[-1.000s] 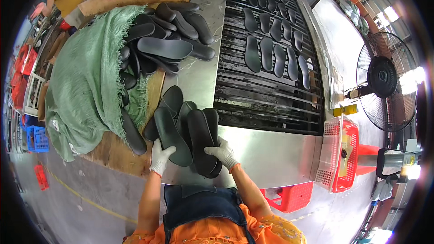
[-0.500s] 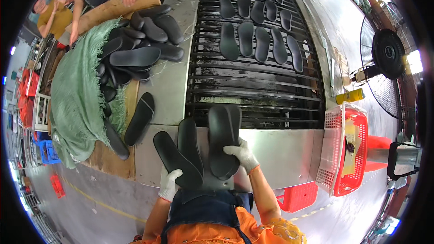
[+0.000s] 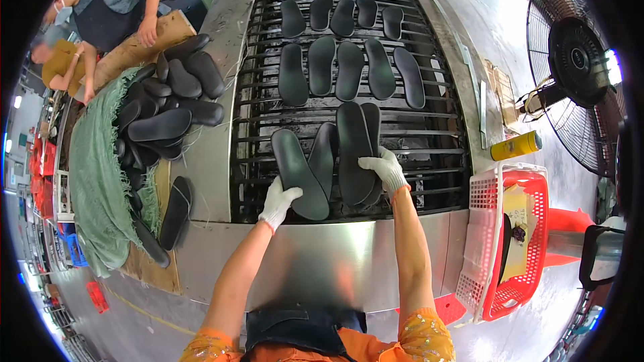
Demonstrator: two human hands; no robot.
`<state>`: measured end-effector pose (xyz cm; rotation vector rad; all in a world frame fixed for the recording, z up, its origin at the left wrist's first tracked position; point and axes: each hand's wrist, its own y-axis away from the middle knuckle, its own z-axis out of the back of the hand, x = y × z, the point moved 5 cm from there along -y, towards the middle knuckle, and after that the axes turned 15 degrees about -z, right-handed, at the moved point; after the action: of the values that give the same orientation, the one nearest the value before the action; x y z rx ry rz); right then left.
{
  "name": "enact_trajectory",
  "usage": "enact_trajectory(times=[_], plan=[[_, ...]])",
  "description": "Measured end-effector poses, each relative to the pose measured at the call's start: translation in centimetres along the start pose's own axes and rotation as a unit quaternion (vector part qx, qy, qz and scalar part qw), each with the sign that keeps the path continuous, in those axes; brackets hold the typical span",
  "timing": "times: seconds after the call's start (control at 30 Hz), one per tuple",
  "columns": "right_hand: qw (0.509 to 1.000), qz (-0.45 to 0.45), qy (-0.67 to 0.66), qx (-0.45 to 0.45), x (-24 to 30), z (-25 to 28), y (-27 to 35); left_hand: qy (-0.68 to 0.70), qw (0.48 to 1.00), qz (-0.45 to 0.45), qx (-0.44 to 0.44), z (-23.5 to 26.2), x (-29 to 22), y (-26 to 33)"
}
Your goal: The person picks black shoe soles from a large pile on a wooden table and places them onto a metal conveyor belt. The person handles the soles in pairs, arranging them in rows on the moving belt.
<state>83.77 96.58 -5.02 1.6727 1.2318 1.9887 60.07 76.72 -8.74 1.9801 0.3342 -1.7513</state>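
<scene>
Both my hands wear white knit gloves and reach over the near end of a dark slatted conveyor (image 3: 429, 191). My left hand (image 3: 279, 202) grips a pair of black shoe insoles (image 3: 299, 177), fanned apart at their far ends. A second pair of insoles (image 3: 354, 151), overlapping more closely, is gripped in my right hand (image 3: 385, 169). Beyond them a row of loose insoles (image 3: 350, 72) lies side by side across the slats, with further rows behind. Whether the held insoles touch the slats I cannot tell.
A heap of insoles (image 3: 161, 125) spills from a green woven sack (image 3: 100, 167) at the left. Red and white baskets (image 3: 484, 241) stand at the right, near a yellow can (image 3: 515, 146) and a large black fan (image 3: 578, 60). Two people work at the far left.
Both hands have moved forward with their insoles, from the metal front edge to above the slats. The rows on the conveyor appear lower and further left in view.
</scene>
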Motion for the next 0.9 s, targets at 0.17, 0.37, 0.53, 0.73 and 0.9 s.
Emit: enact_trajectory(times=[0.17,0.37,0.53,0.73,0.9], plan=[[0.997,-0.007,-0.073,-0.009,-1.2,5.1,-1.9,0.037,0.999,0.025,-0.022,0.2,2.7,-2.0],[0.991,0.040,0.023,-0.129,-1.3,10.0,-1.5,0.100,0.992,0.041,-0.070,1.4,0.8,-1.6],[0.986,0.056,-0.001,-0.157,-3.2,13.4,-4.8,0.077,0.993,0.029,-0.082,3.0,1.3,-3.0],[0.859,0.061,0.306,-0.406,-0.4,14.2,-2.1,0.036,0.994,0.016,-0.105,4.9,1.2,-4.1],[0.901,0.160,0.220,-0.339,-1.7,20.4,-3.5,-0.074,0.994,-0.042,-0.073,5.9,0.9,-5.6]])
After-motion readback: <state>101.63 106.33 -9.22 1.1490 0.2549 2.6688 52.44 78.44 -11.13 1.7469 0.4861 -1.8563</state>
